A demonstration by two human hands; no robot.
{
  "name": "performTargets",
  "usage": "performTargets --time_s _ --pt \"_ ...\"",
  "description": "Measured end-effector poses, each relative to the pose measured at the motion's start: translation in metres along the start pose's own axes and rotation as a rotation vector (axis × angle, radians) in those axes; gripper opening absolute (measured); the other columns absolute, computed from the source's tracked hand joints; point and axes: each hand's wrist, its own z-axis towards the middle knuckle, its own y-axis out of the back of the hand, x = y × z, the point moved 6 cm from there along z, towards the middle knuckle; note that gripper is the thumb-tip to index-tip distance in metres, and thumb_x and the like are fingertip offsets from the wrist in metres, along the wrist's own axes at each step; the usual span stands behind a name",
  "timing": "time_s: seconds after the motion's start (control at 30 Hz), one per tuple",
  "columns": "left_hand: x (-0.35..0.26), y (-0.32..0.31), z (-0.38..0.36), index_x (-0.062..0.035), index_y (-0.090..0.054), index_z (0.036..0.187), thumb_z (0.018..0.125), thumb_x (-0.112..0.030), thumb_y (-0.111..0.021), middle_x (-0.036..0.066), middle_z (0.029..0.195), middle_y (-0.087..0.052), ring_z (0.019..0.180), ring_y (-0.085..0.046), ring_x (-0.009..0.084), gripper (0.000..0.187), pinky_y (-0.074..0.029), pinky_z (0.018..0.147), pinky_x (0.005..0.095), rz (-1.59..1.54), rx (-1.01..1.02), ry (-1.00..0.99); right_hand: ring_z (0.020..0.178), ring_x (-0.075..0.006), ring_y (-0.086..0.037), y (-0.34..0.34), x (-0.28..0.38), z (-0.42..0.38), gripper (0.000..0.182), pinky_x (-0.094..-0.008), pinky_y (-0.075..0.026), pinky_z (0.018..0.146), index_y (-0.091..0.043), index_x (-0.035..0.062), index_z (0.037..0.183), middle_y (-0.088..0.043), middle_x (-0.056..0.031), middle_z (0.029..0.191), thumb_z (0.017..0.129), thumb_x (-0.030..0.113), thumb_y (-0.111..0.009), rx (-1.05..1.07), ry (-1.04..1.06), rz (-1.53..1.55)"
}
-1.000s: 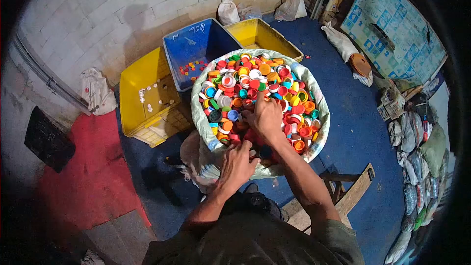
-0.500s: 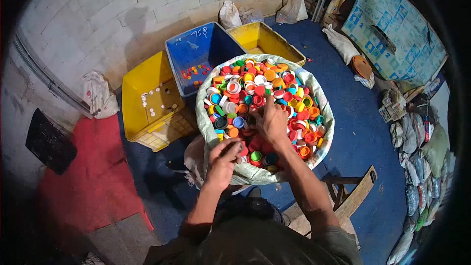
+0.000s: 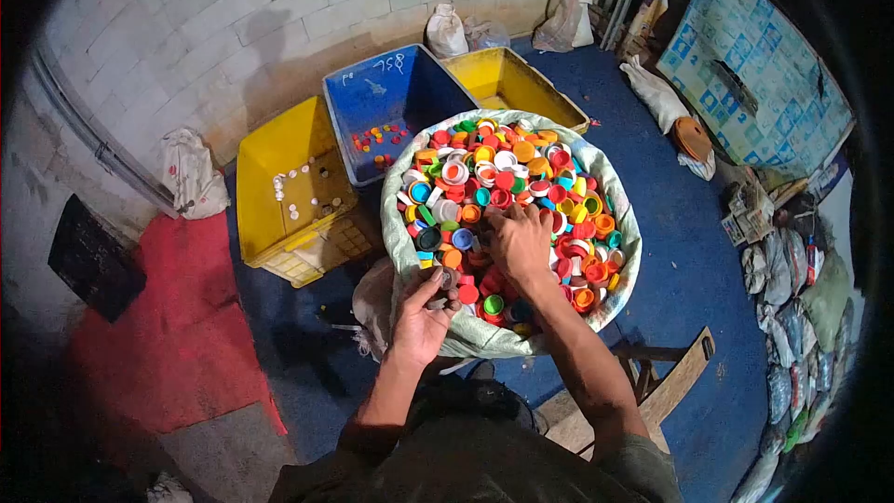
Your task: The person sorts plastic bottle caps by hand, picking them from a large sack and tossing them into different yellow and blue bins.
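Observation:
A large pale woven sack (image 3: 616, 210) stands open in front of me, heaped with plastic bottle caps (image 3: 535, 168) in red, orange, yellow, white, green and blue. At the sack's near left rim, my left hand (image 3: 421, 328) is closed with a dark greyish cap (image 3: 449, 279) between thumb and fingers. My right hand (image 3: 521, 247) reaches into the middle of the heap, palm down with curled fingers. Its fingertips are partly hidden among the caps, so what they grip cannot be made out.
Behind the sack stand a blue bin (image 3: 340, 102) with a few red and orange caps, a yellow bin (image 3: 256, 154) with white caps, and another yellow bin (image 3: 568, 112). A wooden stool or bench (image 3: 684, 368) is at right. Filled bags (image 3: 824, 289) line the right side.
My right hand has drawn slightly back towards me and its fingers are more curled. My left hand has turned, so the dark cap in it shows more clearly. The view has shifted slightly.

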Motion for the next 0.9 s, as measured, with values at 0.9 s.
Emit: performTargets --time_s 0.9 --pt "-0.032 -0.020 0.010 -0.0013 -0.059 0.114 0.086 -0.014 -0.057 0.016 0.119 -0.061 0.103 -0.059 0.0276 0.031 -0.045 0.099 0.0475 -0.065 0.065 -0.069 0.103 -0.0263 -0.059 0.015 -0.001 -0.034 0.025 -0.0340 -0.048 0.086 -0.056 -0.0005 0.111 -0.060 -0.0111 0.104 0.092 0.016 -0.052 0.093 -0.746 2.464"
